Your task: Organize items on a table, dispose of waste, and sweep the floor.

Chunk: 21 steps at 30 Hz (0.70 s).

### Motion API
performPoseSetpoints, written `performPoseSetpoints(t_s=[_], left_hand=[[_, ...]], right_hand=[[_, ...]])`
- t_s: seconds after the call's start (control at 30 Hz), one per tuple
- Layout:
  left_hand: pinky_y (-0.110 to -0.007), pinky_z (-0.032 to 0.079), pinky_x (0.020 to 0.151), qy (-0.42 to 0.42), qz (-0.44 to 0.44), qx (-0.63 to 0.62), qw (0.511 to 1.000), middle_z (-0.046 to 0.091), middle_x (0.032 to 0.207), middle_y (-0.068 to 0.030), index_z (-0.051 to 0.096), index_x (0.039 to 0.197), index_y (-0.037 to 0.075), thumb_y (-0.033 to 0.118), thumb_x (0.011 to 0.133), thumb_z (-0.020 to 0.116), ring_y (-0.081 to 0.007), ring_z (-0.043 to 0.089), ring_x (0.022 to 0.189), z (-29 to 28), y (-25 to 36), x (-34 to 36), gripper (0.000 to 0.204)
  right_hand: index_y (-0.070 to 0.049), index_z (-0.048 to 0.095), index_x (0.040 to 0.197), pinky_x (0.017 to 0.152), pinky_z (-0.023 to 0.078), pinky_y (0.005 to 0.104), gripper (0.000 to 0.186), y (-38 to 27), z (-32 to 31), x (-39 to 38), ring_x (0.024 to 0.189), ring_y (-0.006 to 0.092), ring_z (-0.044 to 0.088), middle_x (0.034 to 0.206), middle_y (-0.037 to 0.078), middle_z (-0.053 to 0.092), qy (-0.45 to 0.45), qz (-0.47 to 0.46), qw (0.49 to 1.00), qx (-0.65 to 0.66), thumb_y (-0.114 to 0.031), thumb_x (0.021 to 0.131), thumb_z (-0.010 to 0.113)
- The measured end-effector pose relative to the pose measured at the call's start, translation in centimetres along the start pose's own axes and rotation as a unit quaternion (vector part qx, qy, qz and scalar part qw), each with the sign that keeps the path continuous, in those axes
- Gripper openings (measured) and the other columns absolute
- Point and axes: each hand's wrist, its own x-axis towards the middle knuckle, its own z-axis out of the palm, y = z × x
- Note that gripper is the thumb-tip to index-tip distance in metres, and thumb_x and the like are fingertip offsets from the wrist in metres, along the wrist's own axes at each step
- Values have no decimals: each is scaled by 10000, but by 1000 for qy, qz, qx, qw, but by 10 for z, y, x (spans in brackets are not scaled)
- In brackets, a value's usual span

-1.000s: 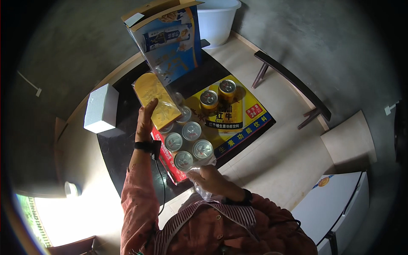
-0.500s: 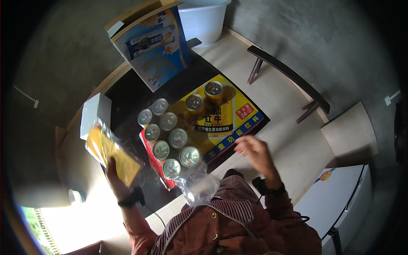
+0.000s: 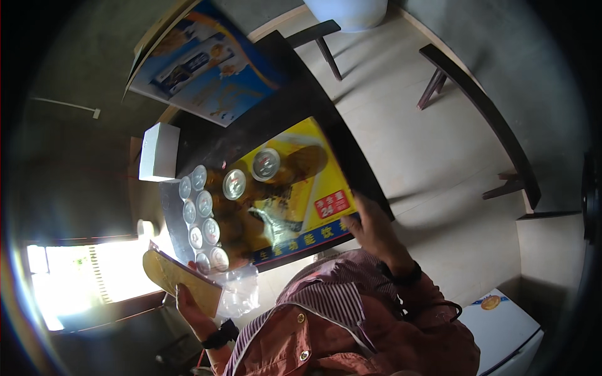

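My left hand (image 3: pixel 188 307) is closed round a flat, yellow, slab-like piece (image 3: pixel 179 279) at the lower left, thumb across its face. Just right of it hangs a crumpled clear plastic bag (image 3: pixel 241 291) at the table's near edge. With its fingers at the right edge of a printed yellow cardboard sheet (image 3: pixel 301 188), my right hand (image 3: pixel 373 229) lays its thumb over the near right corner. Two cans (image 3: pixel 266 164) stand upright on that sheet. Several more silver-topped cans (image 3: pixel 204 203) stand grouped along its left side.
The dark table (image 3: pixel 295 81) carries a tall blue printed carton (image 3: pixel 207 69) and a white box (image 3: pixel 159 151) at its far left. Wooden benches (image 3: pixel 483 119) stand beyond and to the right. A white cabinet (image 3: pixel 501 329) is at lower right, a pale tub (image 3: pixel 351 12) at the back.
The view has swung round. My right hand, earlier in the air off the cardboard's near right side, has come onto its edge. My left hand still holds the yellow piece.
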Motion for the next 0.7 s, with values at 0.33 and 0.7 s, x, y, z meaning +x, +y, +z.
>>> performPoseSetpoints(t_s=[0.33, 0.7], left_hand=[[-287, 429, 861, 102, -68, 87, 989, 599, 947, -14, 576, 1031, 46, 246, 914, 500, -132, 555, 934, 32, -8, -2, 244], [-246, 433, 854, 183, 17, 91, 979, 607, 1014, -33, 573, 1051, 1, 164, 916, 503, -121, 562, 955, 20, -25, -3, 223]], right_hand=[[-36, 509, 1156, 837, 443, 439, 402, 29, -33, 9, 976, 355, 526, 1052, 174, 572, -97, -11, 990, 104, -210, 810, 615], [-31, 395, 1285, 930, 396, 427, 574, 38, -47, 35, 1141, 376, 445, 1259, 212, 456, -253, 25, 953, 166, -244, 805, 629]])
